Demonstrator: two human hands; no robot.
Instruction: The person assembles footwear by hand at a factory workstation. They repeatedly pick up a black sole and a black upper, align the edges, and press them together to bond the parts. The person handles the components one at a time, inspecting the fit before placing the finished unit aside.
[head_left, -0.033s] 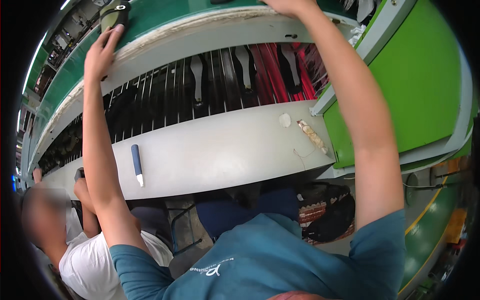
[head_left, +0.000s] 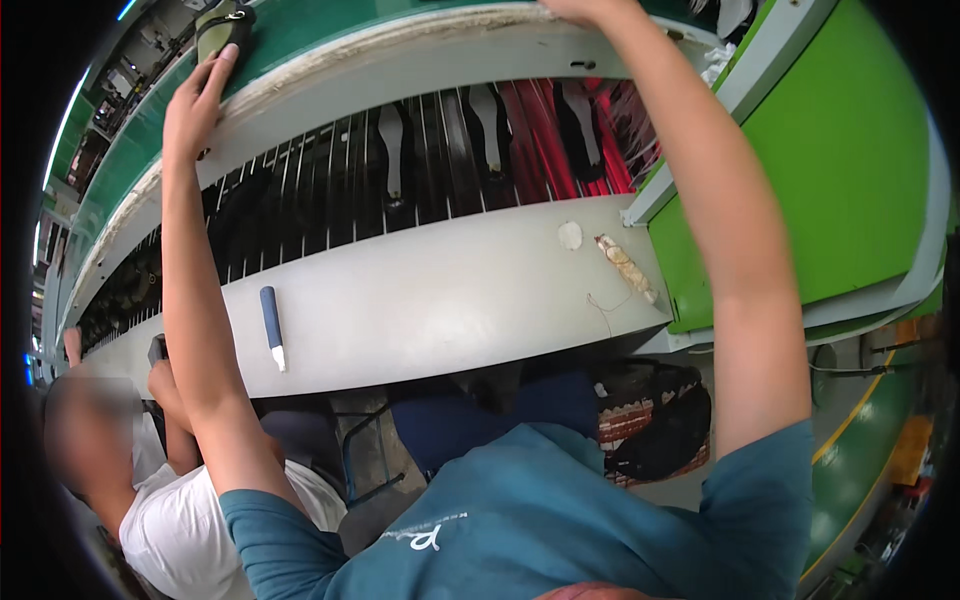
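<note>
Both my arms stretch forward over the bench. At the upper left, my left hand (head_left: 193,110) is at the near end of an olive shoe-like piece (head_left: 222,32) with black trim, its fingers and thumb closed around that end. The piece lies on the green surface (head_left: 290,38) beyond the frayed, pale edge. At the top, my right hand (head_left: 585,10) reaches over the same edge, its fingers cut off by the picture's rim. Whether it holds anything is hidden.
Grey sole-shaped pieces (head_left: 393,150) lie on metal rods, with a red glow at right. The pale shelf (head_left: 430,300) holds a blue-handled tool (head_left: 270,318), a white disc (head_left: 570,236) and a wrapped stick (head_left: 625,268). A co-worker (head_left: 180,510) sits left; a green panel (head_left: 830,190) stands right.
The view has shifted slightly, and less of my right hand shows at the top. A dark thing at the upper rim has gone out of view. My left hand stays at the olive piece.
</note>
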